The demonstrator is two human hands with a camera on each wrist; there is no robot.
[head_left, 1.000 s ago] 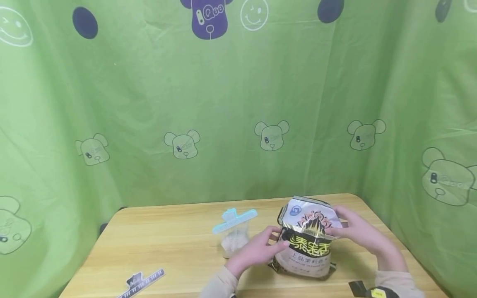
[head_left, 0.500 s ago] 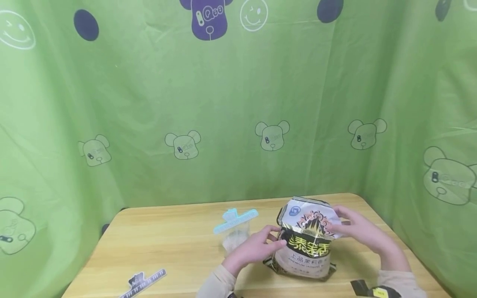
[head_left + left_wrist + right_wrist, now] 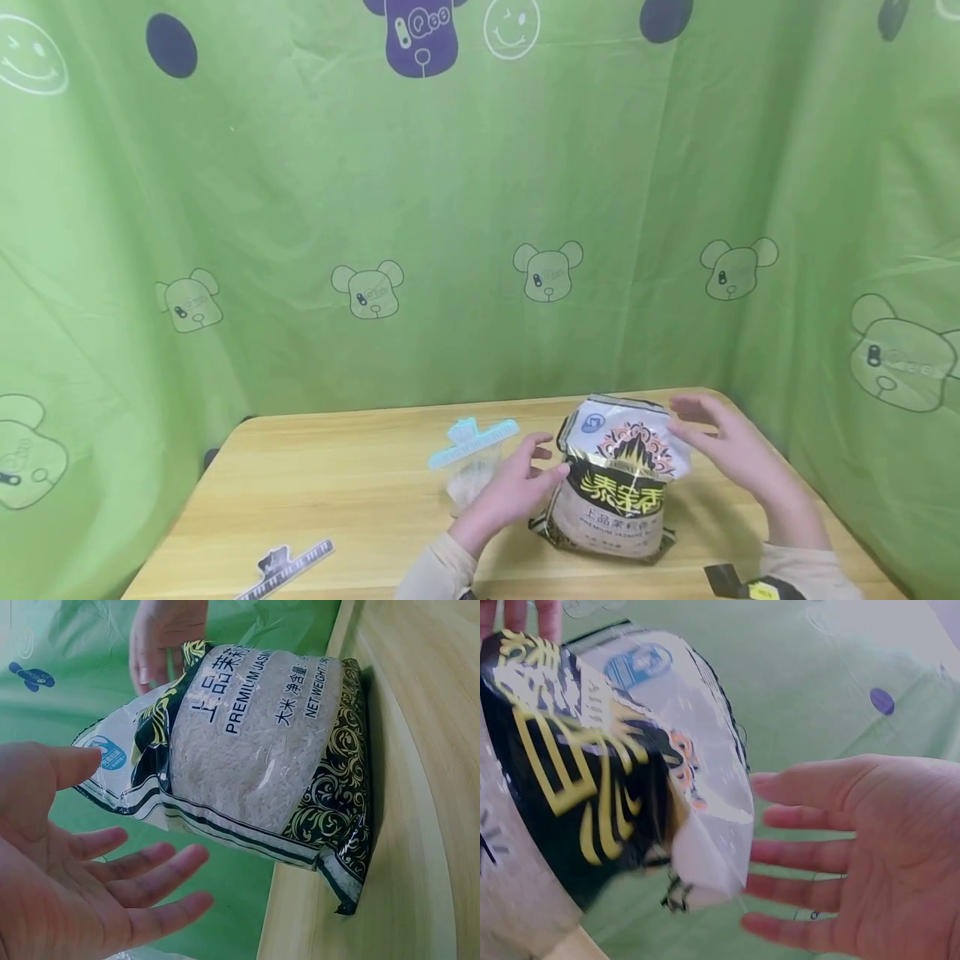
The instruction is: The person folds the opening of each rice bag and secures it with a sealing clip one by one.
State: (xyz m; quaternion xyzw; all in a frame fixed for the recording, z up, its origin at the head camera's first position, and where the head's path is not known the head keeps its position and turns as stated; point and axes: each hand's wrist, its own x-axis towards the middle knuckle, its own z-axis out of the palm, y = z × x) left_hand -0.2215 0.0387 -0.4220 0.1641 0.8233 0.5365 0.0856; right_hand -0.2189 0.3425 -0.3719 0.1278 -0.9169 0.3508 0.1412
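The left hand [image 3: 517, 485] and right hand [image 3: 726, 443] are hovering, fingers loosely open, beside the rice bag [image 3: 617, 500]; unheld, its floppy top could be slumping.

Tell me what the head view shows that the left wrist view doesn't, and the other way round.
Only the head view shows the piano-key clip, the turquoise clip and the red-and-black emblem on the white top of the rice bag.

Only the left wrist view shows separate rice grains and readable "NET WEIGHT" lettering.

Both share the rice bag, left hand, right hand, wood-grain table and green curtain.
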